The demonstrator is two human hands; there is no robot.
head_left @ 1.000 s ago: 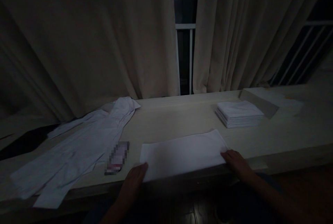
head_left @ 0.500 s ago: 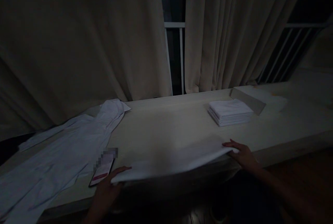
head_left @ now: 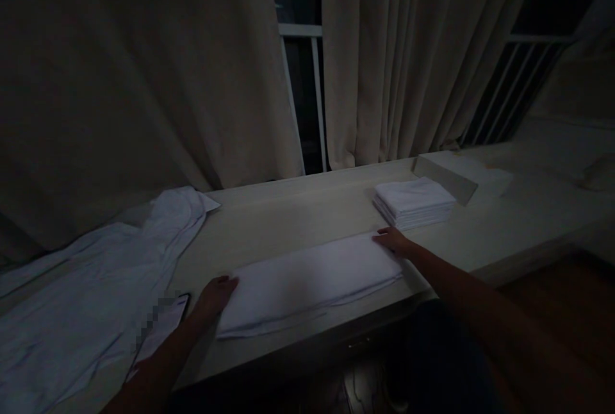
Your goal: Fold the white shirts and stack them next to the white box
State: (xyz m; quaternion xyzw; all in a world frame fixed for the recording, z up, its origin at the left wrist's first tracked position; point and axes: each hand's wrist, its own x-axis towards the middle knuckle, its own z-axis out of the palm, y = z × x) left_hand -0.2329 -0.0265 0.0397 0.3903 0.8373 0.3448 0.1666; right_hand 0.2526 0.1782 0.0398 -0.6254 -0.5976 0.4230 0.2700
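Note:
A long white cloth (head_left: 312, 279), folded into a strip with layered edges at the front, lies flat on the pale tabletop before me. At its far left corner, the curled fingers of my left hand (head_left: 218, 293) pinch the edge. My right hand (head_left: 394, 241) has its fingers closed on the far right corner. Just beyond my right hand sits a neat stack of folded white cloths (head_left: 416, 201). A phone (head_left: 161, 331), partly covered by my left forearm, lies beside the left arm.
Loose white cloths (head_left: 106, 279) spread over the left part of the table (head_left: 288, 228). Behind the stack stands a white box (head_left: 461, 173). Beige curtains (head_left: 216, 81) hang along the back edge, parted at a window with a railing (head_left: 300, 31).
Both hands have moved from the table's front edge away from me, carrying the cloth's edge back. The cloth, held along the front before, now lies flat as a strip. The view has shifted slightly.

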